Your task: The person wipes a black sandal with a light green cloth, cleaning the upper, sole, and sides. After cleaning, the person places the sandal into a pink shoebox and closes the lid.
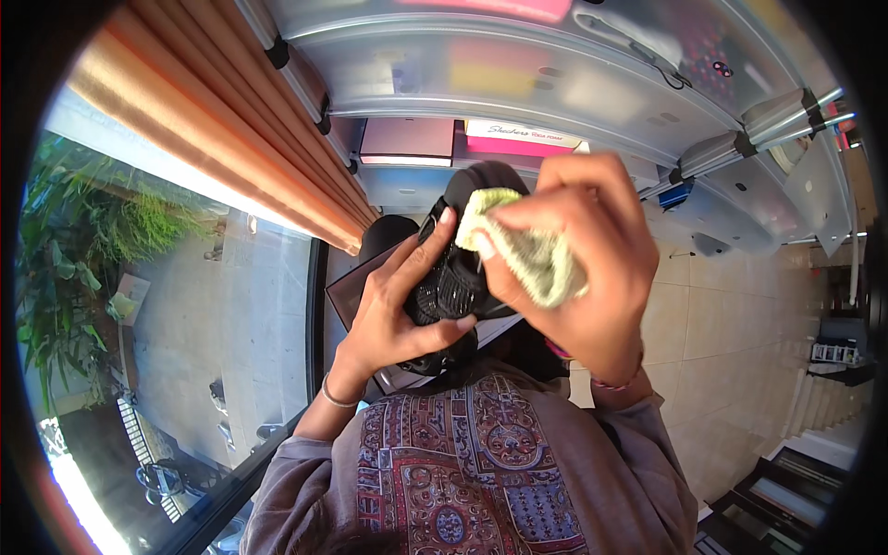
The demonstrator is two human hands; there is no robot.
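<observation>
A black sandal (452, 288) with ribbed, glittering straps is held up in front of my chest. My left hand (399, 305) grips it from the left, fingers along its side and thumb across the strap area. In my right hand (596, 257) a pale yellow-green cloth (548, 267) is bunched between thumb and fingers. The cloth's folded end lies against or just over the sandal's dark sole. Blur on my right hand hides the exact contact. Below the sandal, partly covered by my hands, another black shoe-like item (427, 364) shows.
Ahead stands a rack with translucent plastic shelf covers (499, 69), holding a pink box (407, 139) and a Skechers shoe box (524, 133). An orange curtain (229, 139) and a glass window (229, 333) are on the left. Tiled floor (707, 326) extends to the right.
</observation>
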